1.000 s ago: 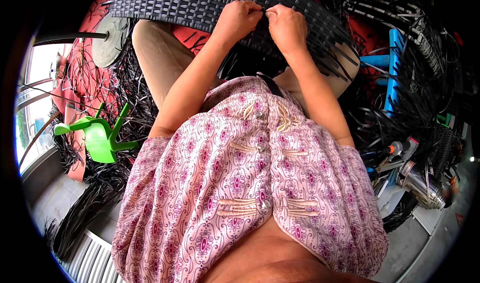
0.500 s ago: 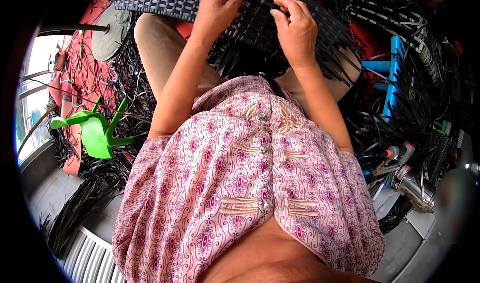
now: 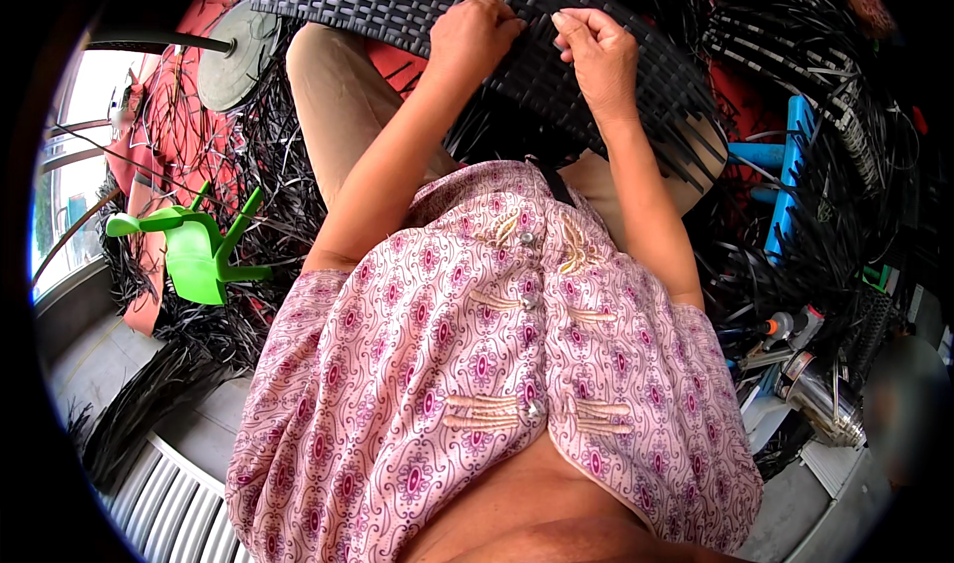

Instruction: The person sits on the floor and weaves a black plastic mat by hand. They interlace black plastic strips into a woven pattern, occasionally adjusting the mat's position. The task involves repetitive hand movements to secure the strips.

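Here, left hand (image 3: pixel 474 38) and right hand (image 3: pixel 602 58), both part-curled, over dark woven panel (image 3: pixel 363 2), any grip unclear.

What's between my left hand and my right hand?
In the head view, a stretch of the dark woven panel shows between the left hand and the right hand.

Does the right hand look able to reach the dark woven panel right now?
Likely yes: the right hand appears right over the dark woven panel, with nothing visible blocking it.
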`<action>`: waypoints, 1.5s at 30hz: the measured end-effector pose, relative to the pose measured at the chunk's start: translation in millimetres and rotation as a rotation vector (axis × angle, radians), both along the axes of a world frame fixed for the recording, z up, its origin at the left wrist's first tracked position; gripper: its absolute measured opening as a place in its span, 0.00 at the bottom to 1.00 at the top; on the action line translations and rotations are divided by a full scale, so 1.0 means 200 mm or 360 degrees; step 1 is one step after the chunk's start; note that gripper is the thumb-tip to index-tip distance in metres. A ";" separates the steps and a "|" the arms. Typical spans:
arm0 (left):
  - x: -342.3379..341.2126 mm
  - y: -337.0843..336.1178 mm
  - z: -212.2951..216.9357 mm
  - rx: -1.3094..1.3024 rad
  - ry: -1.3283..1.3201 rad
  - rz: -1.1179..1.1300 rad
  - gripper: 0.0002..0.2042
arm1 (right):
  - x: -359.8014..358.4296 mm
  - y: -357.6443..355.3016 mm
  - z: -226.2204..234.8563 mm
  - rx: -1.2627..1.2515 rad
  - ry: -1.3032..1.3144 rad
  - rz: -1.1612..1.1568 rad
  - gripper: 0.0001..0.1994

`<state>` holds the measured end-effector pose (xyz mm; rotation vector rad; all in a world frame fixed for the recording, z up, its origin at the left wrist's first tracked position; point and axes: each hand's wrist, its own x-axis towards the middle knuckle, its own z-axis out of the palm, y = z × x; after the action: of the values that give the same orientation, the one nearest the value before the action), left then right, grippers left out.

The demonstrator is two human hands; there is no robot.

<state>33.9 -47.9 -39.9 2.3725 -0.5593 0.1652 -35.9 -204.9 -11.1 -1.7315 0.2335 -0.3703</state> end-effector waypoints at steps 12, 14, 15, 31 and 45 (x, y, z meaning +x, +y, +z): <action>0.03 -0.05 -0.05 0.0221 -0.0195 -0.0042 0.11 | 0.02 0.05 -0.08 -0.0818 0.0067 -0.0118 0.08; 0.06 -0.03 -0.07 0.0065 -0.0230 -0.0113 0.10 | 0.04 0.07 -0.07 -0.1003 0.0057 -0.0129 0.09; 0.06 -0.02 -0.07 0.0073 -0.0248 -0.0136 0.11 | 0.05 0.07 -0.08 -0.1100 0.0039 -0.0129 0.09; 0.07 0.03 -0.02 -0.0547 0.0643 -0.0265 0.15 | 0.13 0.05 -0.07 -0.1296 0.0335 -0.0014 0.08; 0.04 0.05 -0.06 -0.0711 0.0608 -0.0075 0.12 | 0.01 0.15 -0.02 -0.1378 -0.0035 -0.0145 0.10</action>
<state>42.8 -38.5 -50.9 1.8889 -0.3489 -0.1678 -34.3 -175.1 -15.3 -2.5686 0.1394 -0.6136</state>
